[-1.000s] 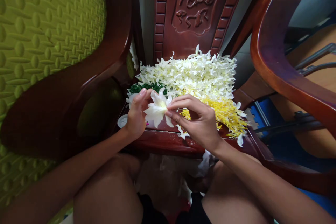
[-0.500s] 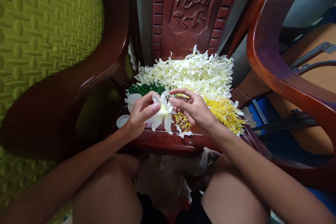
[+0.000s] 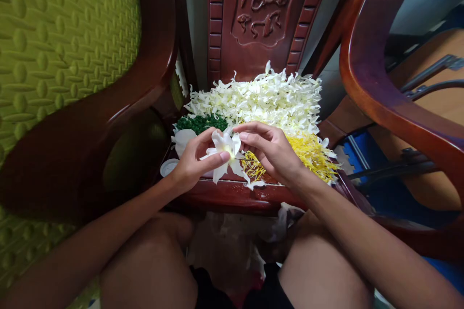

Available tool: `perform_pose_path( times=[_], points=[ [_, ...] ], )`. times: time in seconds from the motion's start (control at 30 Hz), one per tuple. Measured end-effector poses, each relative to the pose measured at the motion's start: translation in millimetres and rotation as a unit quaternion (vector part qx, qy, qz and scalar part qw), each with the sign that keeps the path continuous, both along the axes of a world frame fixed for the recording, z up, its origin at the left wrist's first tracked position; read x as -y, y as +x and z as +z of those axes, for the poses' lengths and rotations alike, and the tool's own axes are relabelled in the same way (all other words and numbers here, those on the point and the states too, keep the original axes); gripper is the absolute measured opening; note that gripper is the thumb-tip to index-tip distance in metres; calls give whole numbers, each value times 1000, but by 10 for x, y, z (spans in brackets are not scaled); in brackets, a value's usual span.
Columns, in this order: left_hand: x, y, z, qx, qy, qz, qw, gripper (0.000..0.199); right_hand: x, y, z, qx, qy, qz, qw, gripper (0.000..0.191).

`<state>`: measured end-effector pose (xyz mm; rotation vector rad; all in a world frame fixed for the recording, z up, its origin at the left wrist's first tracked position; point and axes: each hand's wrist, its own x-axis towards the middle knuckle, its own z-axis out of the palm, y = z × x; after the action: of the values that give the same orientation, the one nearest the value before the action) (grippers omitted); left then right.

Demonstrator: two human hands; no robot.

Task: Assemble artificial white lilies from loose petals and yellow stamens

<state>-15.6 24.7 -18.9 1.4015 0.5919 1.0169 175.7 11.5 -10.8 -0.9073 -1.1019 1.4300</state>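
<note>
My left hand (image 3: 192,161) is closed around a white artificial flower (image 3: 225,145) with pale yellow at its centre, the thumb lying across its lower petals. At the flower's right edge, the thumb and forefinger of my right hand (image 3: 270,147) pinch an upper petal. A thin dark wire stem (image 3: 244,159) runs from the flower toward the right palm, where its end is hidden. Behind the hands lie a heap of white petal pieces (image 3: 261,99), a bundle of yellow stamens (image 3: 311,157) and a dark green pile (image 3: 201,124).
These piles rest on the seat (image 3: 232,195) of a carved reddish wooden chair. A small white round dish (image 3: 168,167) stands at its left. One loose white petal piece (image 3: 255,184) lies near the front edge. Curved armrests (image 3: 366,58) flank the seat, with yellow-green textured padding (image 3: 65,43) on the left.
My left thumb has shifted right and down across the flower, which has turned slightly. The right thumb and forefinger have drawn closer together at the upper petal. The piles are unchanged.
</note>
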Motion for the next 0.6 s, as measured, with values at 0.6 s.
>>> perform_pose_path(
  times=[0.6],
  points=[
    [27,44,56,46,-74,21,996,28,-35,42,43,-39,45,-33,998,19]
  ],
)
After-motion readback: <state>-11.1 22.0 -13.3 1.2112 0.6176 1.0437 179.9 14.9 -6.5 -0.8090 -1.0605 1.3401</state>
